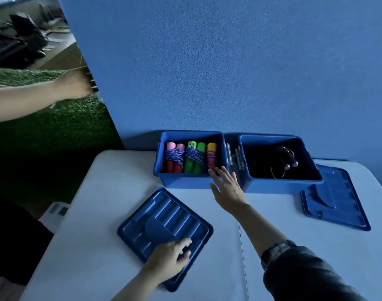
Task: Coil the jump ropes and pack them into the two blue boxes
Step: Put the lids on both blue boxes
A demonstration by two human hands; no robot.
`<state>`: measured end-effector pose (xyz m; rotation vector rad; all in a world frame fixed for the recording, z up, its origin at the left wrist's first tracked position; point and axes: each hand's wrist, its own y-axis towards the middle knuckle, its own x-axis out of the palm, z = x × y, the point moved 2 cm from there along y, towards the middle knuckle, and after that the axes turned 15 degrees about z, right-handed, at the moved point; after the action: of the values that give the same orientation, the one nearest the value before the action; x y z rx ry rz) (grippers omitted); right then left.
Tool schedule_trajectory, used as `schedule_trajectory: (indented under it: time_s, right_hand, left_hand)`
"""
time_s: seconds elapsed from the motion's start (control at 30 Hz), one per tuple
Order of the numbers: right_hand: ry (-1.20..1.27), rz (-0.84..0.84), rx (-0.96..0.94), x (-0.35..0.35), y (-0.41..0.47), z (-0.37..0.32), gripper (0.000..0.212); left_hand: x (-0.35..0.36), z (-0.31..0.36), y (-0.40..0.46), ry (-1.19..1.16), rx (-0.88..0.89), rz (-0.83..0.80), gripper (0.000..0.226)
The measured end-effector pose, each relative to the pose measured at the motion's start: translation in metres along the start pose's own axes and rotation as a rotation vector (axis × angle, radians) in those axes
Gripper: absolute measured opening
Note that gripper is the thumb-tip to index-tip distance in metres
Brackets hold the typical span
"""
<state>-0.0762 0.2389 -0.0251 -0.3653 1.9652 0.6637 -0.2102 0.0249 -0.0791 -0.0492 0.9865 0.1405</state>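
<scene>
Two open boxes stand side by side at the back of the table [98,213]. The left box [185,182] holds coiled jump ropes [191,157]; the right box [279,186] holds another rope [282,158]. One lid [164,229] lies before the left box, a second lid [337,198] right of the right box.
</scene>
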Motion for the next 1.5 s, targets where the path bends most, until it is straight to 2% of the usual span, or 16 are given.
schedule_trajectory:
  time_s: [0.07,0.13,0.2,0.23,0.27,0.33,0.5,0.77,0.83,0.93,1.0,1.13,1.23,1.3,1.37,1.5]
  right_hand:
    - [-0.007,-0.013,0.002,-0.002,-0.008,-0.001,0.053]
    - [0.004,-0.014,0.007,-0.004,-0.016,-0.001,0.055]
    - [-0.007,-0.034,0.004,-0.005,-0.024,-0.002,0.056]
    - [-0.014,-0.045,0.002,-0.006,-0.027,-0.003,0.056]
    - [-0.015,-0.053,0.002,-0.006,-0.030,-0.003,0.056]
    - [0.002,-0.064,0.006,-0.007,-0.035,-0.003,0.057]
    - [0.019,-0.152,0.008,-0.004,-0.051,0.003,0.061]
    - [-0.069,-0.581,0.143,0.008,-0.088,0.013,0.071]
    - [-0.074,-0.573,0.146,0.010,-0.094,0.013,0.071]
    - [-0.092,-0.506,0.174,0.009,-0.098,0.015,0.073]
    - [-0.081,-0.504,0.225,0.006,-0.098,0.018,0.071]
    - [0.030,-0.548,0.349,-0.005,-0.093,0.026,0.067]
    - [0.177,-0.523,0.381,-0.026,-0.078,0.026,0.046]
    - [0.260,-0.517,0.362,-0.047,-0.066,0.023,0.039]
    - [0.318,-0.499,0.334,-0.073,-0.054,0.017,0.036]
    - [0.282,-0.329,0.220,-0.125,-0.028,0.006,0.032]
  left_hand:
    - [-0.001,-0.011,-0.004,-0.064,0.023,0.197,0.029]
    - [-0.006,-0.030,-0.002,0.111,-0.079,0.341,0.051]
    - [-0.020,-0.045,0.000,0.329,-0.416,0.242,0.092]
    - [-0.024,-0.051,0.000,0.370,-0.576,0.132,0.107]
    - [-0.027,-0.053,0.000,0.399,-0.653,0.055,0.113]
    - [-0.029,-0.045,0.002,0.500,-0.630,0.016,0.108]
    - [-0.021,-0.024,0.010,0.586,-0.612,0.111,0.071]
    - [-0.015,-0.029,0.026,0.258,-0.726,0.068,0.081]
    - [-0.011,-0.033,0.025,0.026,-0.813,0.030,0.080]
    - [-0.010,-0.032,0.025,-0.261,-0.844,0.065,0.048]
    - [-0.012,-0.027,0.030,-0.303,-0.803,0.120,0.031]
    - [-0.021,-0.021,0.041,-0.280,-0.678,0.250,0.025]
    - [-0.036,-0.011,0.048,-0.277,-0.520,0.312,0.005]
    - [-0.050,0.002,0.054,-0.315,-0.404,0.404,0.003]
    - [-0.062,0.011,0.061,-0.381,-0.347,0.488,0.010]
    - [-0.091,0.015,0.088,-0.484,-0.382,0.618,0.027]
